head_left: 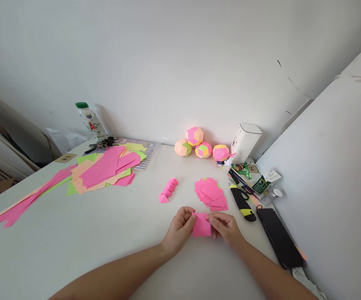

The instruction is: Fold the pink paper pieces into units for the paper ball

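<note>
A small pink paper square is held upright between my two hands, near the front of the white table. My left hand pinches its upper left corner between thumb and fingers. At the upper right edge, the thumb and fingers of my right hand grip the same square. Just beyond my hands lies a loose pile of pink squares, with a little green showing under it. Left of that pile, several folded pink pieces stand in a slanting row.
Paper balls stand by the wall beside a white container. Coloured sheets and long strips lie left. A bottle stands behind them. A yellow-black cutter and a phone lie right.
</note>
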`<state>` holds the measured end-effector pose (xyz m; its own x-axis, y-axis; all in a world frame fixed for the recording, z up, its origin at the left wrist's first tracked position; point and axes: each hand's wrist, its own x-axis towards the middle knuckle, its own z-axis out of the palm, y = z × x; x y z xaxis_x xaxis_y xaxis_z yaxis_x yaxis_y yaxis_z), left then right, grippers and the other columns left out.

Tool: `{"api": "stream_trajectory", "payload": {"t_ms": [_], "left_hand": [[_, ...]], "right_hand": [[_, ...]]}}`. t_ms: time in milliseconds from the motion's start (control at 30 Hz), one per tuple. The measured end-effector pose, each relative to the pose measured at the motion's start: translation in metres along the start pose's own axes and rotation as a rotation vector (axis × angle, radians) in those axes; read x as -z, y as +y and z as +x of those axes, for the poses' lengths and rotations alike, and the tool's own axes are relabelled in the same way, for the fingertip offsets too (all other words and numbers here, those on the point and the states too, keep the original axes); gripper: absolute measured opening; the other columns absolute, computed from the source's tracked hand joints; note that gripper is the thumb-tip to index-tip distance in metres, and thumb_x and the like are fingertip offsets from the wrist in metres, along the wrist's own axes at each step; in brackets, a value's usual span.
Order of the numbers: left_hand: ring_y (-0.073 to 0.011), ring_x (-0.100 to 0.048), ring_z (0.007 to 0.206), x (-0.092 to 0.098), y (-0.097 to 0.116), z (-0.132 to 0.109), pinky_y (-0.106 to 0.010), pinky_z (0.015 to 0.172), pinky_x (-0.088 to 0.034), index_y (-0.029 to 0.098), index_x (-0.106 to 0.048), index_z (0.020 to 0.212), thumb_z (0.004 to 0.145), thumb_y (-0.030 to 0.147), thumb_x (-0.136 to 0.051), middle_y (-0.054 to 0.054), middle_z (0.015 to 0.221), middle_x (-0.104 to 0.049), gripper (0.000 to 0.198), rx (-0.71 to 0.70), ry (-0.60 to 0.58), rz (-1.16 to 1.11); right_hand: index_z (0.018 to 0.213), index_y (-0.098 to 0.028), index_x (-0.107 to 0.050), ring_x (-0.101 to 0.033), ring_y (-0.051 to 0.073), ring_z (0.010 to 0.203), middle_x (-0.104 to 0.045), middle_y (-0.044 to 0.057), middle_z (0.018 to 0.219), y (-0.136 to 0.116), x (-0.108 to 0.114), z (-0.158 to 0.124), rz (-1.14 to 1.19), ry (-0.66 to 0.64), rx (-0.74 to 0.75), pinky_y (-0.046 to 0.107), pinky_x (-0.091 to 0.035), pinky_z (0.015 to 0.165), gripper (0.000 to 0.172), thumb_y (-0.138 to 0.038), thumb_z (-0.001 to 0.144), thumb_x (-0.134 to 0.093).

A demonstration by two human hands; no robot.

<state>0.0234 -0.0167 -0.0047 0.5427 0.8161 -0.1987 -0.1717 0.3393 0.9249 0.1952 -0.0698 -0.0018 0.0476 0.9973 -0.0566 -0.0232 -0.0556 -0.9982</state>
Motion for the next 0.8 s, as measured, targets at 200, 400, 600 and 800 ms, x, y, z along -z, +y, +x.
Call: {"api": "stream_trajectory", "payload": {"t_ms": [200,400,600,800], "left_hand": [[-0.006,-0.037,0.049,0.001,-0.002,-0.002,-0.019,0.049,-0.033,0.023,-0.039,0.095,0.077,0.045,-0.059,0.009,0.061,-0.034,0.034,-0.003,-0.045,-0.075],[-0.0078,-0.044,0.055,0.0,0.002,-0.003,-0.021,0.054,-0.035,0.021,-0.04,0.101,0.079,0.049,-0.054,0.005,0.068,-0.046,0.038,-0.035,-0.053,-0.008],[-0.0082,-0.046,0.055,0.001,0.004,-0.003,-0.021,0.053,-0.035,0.021,-0.041,0.1,0.079,0.047,-0.057,0.004,0.068,-0.05,0.037,-0.028,-0.11,-0.008],[-0.0121,-0.054,0.07,0.004,0.001,-0.004,-0.025,0.064,-0.042,0.02,-0.051,0.098,0.078,0.039,-0.06,-0.001,0.082,-0.057,0.029,-0.02,-0.211,0.031]], "right_hand": [[0.087,-0.017,-0.066,-0.047,0.009,0.046,-0.052,-0.004,0.057,0.006,0.001,0.002,-0.001,0.026,-0.032,0.024,-0.044,0.044,0.029,-0.037,0.068,-0.071],[0.093,-0.017,-0.066,-0.049,0.01,0.053,-0.054,-0.002,0.065,0.01,0.001,0.002,-0.034,-0.031,-0.02,0.024,-0.046,0.047,0.033,-0.037,0.067,-0.072],[0.095,-0.017,-0.067,-0.051,0.011,0.05,-0.055,-0.003,0.061,0.009,0.001,0.001,-0.037,-0.053,-0.036,0.025,-0.047,0.049,0.03,-0.036,0.071,-0.07],[0.088,-0.017,-0.069,-0.053,0.011,0.047,-0.058,-0.002,0.059,0.005,-0.002,0.0,-0.036,-0.026,-0.031,0.025,-0.046,0.047,0.023,-0.033,0.071,-0.07]]}}
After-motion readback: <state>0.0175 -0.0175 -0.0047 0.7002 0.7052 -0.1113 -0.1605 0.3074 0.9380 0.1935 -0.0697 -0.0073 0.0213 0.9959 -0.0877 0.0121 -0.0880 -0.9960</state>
